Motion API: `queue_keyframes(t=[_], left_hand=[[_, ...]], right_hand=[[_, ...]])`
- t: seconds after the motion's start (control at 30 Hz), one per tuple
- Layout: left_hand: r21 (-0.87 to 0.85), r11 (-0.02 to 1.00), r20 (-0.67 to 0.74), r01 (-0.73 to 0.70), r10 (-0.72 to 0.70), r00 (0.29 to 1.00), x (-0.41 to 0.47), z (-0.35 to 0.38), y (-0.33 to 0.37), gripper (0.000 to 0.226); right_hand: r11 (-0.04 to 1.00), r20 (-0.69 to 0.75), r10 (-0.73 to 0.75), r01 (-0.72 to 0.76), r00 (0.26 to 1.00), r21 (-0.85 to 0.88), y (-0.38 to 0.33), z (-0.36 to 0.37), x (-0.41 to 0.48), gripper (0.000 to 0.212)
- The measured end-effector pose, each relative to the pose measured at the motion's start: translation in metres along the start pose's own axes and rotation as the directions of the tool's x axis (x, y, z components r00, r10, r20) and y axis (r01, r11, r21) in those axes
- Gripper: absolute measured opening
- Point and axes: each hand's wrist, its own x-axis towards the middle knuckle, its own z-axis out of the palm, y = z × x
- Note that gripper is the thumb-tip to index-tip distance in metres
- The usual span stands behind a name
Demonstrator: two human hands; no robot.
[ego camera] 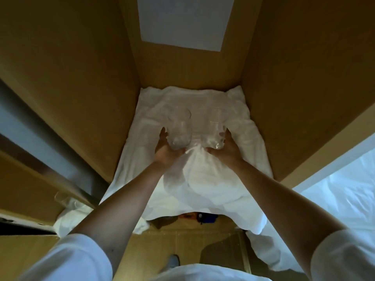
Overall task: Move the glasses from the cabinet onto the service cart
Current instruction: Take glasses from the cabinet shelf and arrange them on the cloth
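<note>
Inside the cabinet (81,78), a crumpled white cloth (203,189) lines the compartment floor and hangs over its front edge. Both glasses are over the middle of this cloth, side by side and slightly apart. The left hand (165,152) cups the rounded clear glass (179,130) from below and from its left, with the thumb up along the glass wall and the palm under the base. The right hand (225,148) grips the second clear glass (216,130) in the same way from its right side, with the fingers curled round the lower part. Whether the bases touch the cloth or sit just above it cannot be told, as the glass blends into the white folds. Above the far end of the cloth, a white sheet of paper (185,19) is on the back panel. Below and to the left of the cloth's front edge, a third glass (60,198) stands beside more white fabric. White sleeves (77,258) cover the upper arms nearest the camera.
</note>
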Motion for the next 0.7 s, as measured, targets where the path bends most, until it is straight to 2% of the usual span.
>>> queue_keyframes(t=[0.03,0.07,0.1,0.13,0.17,0.3,0.37,0.43,0.53,0.6,0.7], left_hand=[[0.263,0.964,0.061,-0.032,0.016,0.998,0.004,0.003,-0.006,0.068],[0.359,0.931,0.021,0.065,-0.078,0.997,0.007,0.008,-0.014,0.091],[0.364,0.92,-0.076,0.148,-0.13,0.989,0.01,0.012,-0.016,0.104],[0.315,0.931,-0.102,0.185,-0.16,0.982,0.01,0.012,-0.014,0.109],[0.251,0.943,-0.117,0.22,-0.196,0.974,0.016,0.016,-0.021,0.11],[0.214,0.933,-0.161,0.289,-0.258,0.953,0.02,0.023,-0.026,0.106],[0.302,0.924,-0.217,0.235,-0.174,0.961,0.015,0.028,-0.026,0.092],[0.359,0.918,-0.2,0.169,-0.101,0.975,0.012,0.028,-0.024,0.08],[0.215,0.957,-0.164,0.196,-0.162,0.973,0.014,0.027,-0.027,0.093],[0.168,0.969,-0.179,0.181,-0.15,0.972,0.011,0.023,-0.026,0.101],[0.1,0.987,-0.17,0.129,-0.111,0.979,0.003,0.016,-0.021,0.091]], right_hand=[[0.999,-0.001,0.022,-0.022,1.0,0.047,-0.001,0.001,-0.001,0.108],[0.999,0.003,0.037,-0.037,0.999,0.022,-0.002,0.002,-0.002,0.111],[0.998,0.005,0.053,-0.053,0.999,0.031,-0.003,0.005,-0.003,0.113],[0.998,0.0,0.048,-0.048,0.999,0.027,-0.003,0.006,-0.001,0.114],[0.998,0.002,0.056,-0.056,0.998,0.026,-0.002,0.007,0.001,0.115],[0.994,0.03,0.114,-0.113,0.993,-0.008,0.002,0.008,0.006,0.109],[0.989,0.012,0.138,-0.137,0.99,-0.05,0.004,0.009,0.007,0.104],[0.989,-0.006,0.141,-0.141,0.99,-0.047,0.003,0.011,0.006,0.103],[0.995,-0.029,0.101,-0.102,0.994,-0.01,0.002,0.014,0.005,0.1],[0.996,-0.056,0.088,-0.086,0.995,0.032,0.002,0.015,0.003,0.098],[0.995,-0.101,0.075,-0.068,0.992,0.068,-0.003,0.015,-0.004,0.09]])
